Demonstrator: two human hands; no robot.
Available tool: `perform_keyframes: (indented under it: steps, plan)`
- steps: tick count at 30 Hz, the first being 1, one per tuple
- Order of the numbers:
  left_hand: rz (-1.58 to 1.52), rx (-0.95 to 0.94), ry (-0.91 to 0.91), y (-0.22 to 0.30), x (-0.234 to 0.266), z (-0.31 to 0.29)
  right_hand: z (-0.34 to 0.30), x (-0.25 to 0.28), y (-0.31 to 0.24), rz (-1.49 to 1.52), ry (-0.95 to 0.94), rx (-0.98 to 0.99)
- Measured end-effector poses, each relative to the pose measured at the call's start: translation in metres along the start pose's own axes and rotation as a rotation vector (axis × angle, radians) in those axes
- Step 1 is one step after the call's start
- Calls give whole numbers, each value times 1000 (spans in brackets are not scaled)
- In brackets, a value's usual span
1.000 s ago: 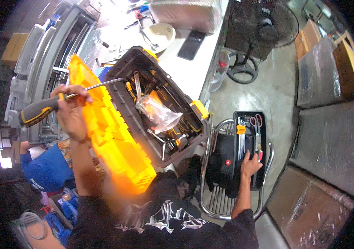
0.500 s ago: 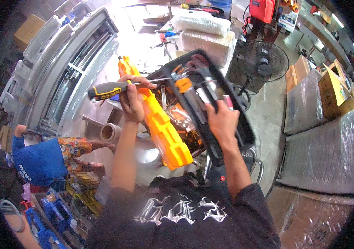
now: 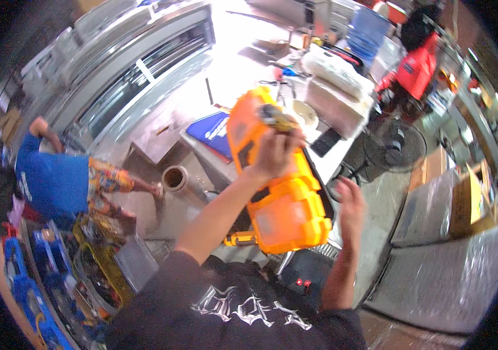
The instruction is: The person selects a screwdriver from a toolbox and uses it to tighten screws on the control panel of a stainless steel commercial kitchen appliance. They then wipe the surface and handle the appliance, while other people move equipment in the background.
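Observation:
A yellow-orange plastic toolbox lid stands tilted in front of me, its ridged outer face toward me. My left hand lies against the lid's upper part, fingers curled round a screwdriver with a grey, black and yellow handle; motion blurs it. My right hand is off to the lid's right, fingers stretched and apart, with nothing in it. Low on the left, beside the lid, a yellow-orange latch piece shows. The lid hides the toolbox's inside and the tool tray.
A white table holds a blue box, a dark flat phone-like thing and bubble-wrap rolls. A brown cardboard tube stands left. A person in a blue shirt bends at far left. A fan stands right.
The yellow lid has swung up and over to the right, covering the tools. My right hand has let go of the black tool tray. My left hand has moved right with the screwdriver.

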State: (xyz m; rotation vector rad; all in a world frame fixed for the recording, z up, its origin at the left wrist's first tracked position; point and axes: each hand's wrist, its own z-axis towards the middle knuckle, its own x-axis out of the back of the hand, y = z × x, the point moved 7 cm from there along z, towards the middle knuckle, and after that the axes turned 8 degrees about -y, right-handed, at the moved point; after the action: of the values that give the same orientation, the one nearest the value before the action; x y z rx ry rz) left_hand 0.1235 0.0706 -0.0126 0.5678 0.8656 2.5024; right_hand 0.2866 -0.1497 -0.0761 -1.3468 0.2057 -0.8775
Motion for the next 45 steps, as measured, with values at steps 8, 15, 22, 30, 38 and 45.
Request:
perform_keyframes:
  steps: [8,15,22,30,38,45]
  plan:
    - [-663,45,164,5,17,-19,-153,46,-31,579,430,-109]
    - [-988,419,85,42,188,-153,-129,-191,-166,576,-257,-36]
    - [-668,649,159,19,393,-234,-61,-442,-266,344,-735,-14]
    - [457,428,116,8,517,-213,26,-528,-329,227,-1094,113]
    - [603,338,-141,-86,576,-141,156,-582,-284,159,-1207,-84]
    - [408,255,-461,-262,589,-33,227,-614,-207,99,-1007,-380]
